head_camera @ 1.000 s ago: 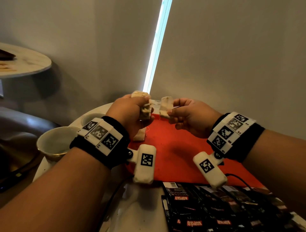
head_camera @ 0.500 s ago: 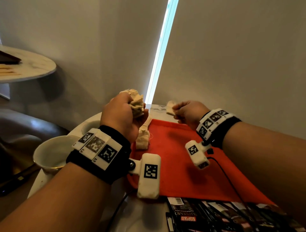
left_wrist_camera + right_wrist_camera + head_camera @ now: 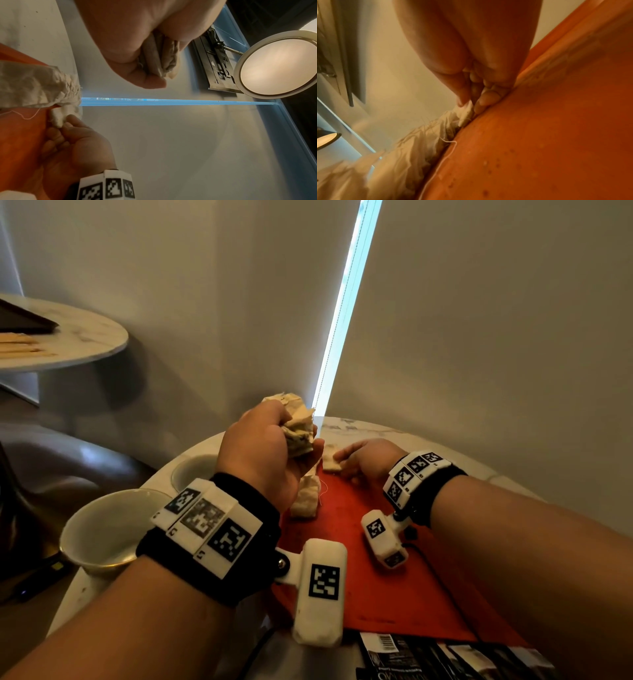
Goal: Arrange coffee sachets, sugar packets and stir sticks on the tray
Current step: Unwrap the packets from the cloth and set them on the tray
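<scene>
While the left hand (image 3: 265, 453) hovered raised, fist clenched round crumpled beige cloth packets (image 3: 298, 429), the right hand (image 3: 364, 458) pinched one small beige packet (image 3: 331, 463) down at the flat red plastic tray's (image 3: 383, 587) twelve o'clock edge. Another packet (image 3: 306, 497) lay along the nine o'clock rim. Only the right wrist view caught its loose thread (image 3: 444, 157).

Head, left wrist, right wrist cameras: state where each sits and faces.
Head: on the head, looking down at both hands, the red plastic tray and white cup.
Left wrist: under the left hand, which grips crumpled beige cloth.
Right wrist: under the right hand, skimming the tray.
All share cloth and tray.
</scene>
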A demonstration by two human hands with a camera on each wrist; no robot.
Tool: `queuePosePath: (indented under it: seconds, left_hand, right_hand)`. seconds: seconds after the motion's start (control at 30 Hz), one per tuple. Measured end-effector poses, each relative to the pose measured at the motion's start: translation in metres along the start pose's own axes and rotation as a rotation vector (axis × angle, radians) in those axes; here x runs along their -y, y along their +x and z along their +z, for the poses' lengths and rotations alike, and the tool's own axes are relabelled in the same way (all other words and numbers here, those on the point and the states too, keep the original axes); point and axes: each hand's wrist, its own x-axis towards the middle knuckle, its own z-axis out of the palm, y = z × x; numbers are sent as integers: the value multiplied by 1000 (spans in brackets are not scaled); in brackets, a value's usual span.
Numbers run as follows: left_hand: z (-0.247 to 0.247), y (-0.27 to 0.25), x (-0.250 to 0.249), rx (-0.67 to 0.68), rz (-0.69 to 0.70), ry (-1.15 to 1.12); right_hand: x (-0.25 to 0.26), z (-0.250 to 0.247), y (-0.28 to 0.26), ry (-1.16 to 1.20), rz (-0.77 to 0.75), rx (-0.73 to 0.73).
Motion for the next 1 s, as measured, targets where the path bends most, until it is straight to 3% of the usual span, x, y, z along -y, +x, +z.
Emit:
queuePosePath:
  seconds: [0.23, 0.63, 1.0]
  left_hand:
    - [-1, 0, 0, -6, -14, 13]
    - [0, 0, 1, 4, 7, 4]
    - [1, 0, 7, 90, -4, 143]
  right_hand:
    - [-6, 0, 3, 113, 5, 50]
    - [-17, 3, 2, 243, 7, 3]
    - [-17, -1, -9, 375, -7, -3]
